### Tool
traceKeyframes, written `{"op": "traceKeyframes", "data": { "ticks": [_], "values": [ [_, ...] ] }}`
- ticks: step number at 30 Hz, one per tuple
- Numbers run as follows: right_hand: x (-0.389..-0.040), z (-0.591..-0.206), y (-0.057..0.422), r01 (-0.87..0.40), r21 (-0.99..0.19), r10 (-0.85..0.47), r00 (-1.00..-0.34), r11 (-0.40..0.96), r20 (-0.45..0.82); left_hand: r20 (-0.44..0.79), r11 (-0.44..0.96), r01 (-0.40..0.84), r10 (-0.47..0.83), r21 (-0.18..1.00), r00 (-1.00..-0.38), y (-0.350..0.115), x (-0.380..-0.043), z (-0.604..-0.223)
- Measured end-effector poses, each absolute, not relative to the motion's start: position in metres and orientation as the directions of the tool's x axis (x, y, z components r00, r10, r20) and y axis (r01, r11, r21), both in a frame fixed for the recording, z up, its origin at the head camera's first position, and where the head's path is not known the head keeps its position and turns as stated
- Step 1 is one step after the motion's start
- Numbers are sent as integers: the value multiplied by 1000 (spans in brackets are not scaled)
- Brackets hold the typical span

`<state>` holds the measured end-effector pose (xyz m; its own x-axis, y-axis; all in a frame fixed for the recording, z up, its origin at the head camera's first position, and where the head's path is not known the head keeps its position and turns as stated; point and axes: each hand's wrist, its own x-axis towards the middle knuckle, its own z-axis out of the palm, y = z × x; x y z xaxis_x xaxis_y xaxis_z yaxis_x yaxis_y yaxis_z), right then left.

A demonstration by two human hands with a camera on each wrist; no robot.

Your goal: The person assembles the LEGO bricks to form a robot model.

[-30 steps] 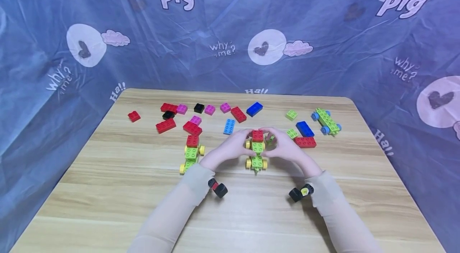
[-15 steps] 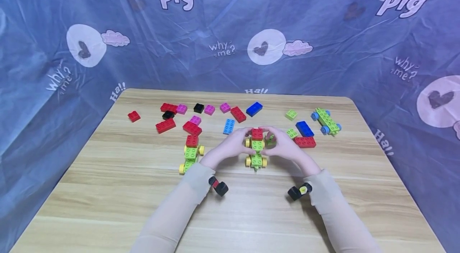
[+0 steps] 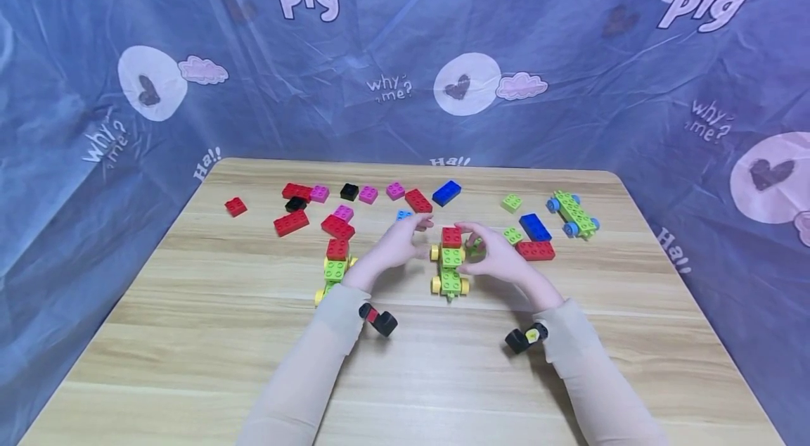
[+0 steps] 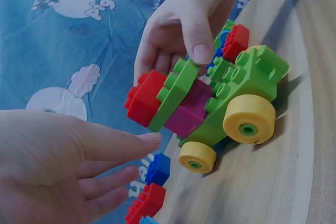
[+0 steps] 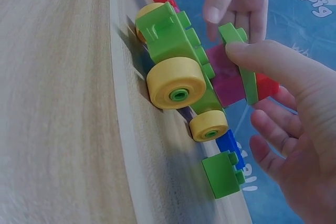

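A toy car (image 3: 451,282) of building bricks stands mid-table: a green base on yellow wheels, topped by a magenta brick (image 4: 187,109), a green plate (image 4: 176,94) and a red brick (image 3: 451,236). My right hand (image 3: 496,252) holds its right side, the thumb on the green plate's edge and the fingers curled by the red brick. To the car's left, my left hand (image 3: 396,247) is apart from it, holding nothing, fingers extended. Beside the left forearm stands a second car (image 3: 335,270) with yellow wheels and a red brick on top, partly covered by the arm.
Loose red, pink and black bricks lie at the back left, including a red brick (image 3: 292,222). Blue bricks (image 3: 446,193) and green bricks lie toward the back right. A long green base (image 3: 572,214) with blue wheels stands at the far right. A patterned blue cloth surrounds the table.
My left hand has let go of the car and moved left, its fingers spreading and now overlapping the light blue brick. The right hand stays at the car, which has hardly moved.
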<state>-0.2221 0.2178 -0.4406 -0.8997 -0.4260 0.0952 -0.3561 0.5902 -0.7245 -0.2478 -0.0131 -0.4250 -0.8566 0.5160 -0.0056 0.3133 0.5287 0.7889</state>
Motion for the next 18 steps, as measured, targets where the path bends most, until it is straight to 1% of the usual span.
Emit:
{"op": "traceKeyframes", "data": {
  "ticks": [5, 9, 14, 18],
  "values": [
    [-222, -441, 218, -349, -726, -422, -902, 593, 89, 65, 549, 281, 378, 787, -923, -14, -252, -429],
    [-222, -440, 218, -349, -729, -423, -902, 589, 90, 77, 575, 221, 265, 788, -961, -13, -255, -436],
    [-221, -440, 218, -345, -737, -424, -901, 581, 88, 81, 612, 157, 150, 775, -985, -12, -261, -445],
    [-221, -440, 218, -337, -746, -420, -903, 574, 84, 76, 629, 122, 99, 768, -992, -13, -263, -450]
  ]
}}
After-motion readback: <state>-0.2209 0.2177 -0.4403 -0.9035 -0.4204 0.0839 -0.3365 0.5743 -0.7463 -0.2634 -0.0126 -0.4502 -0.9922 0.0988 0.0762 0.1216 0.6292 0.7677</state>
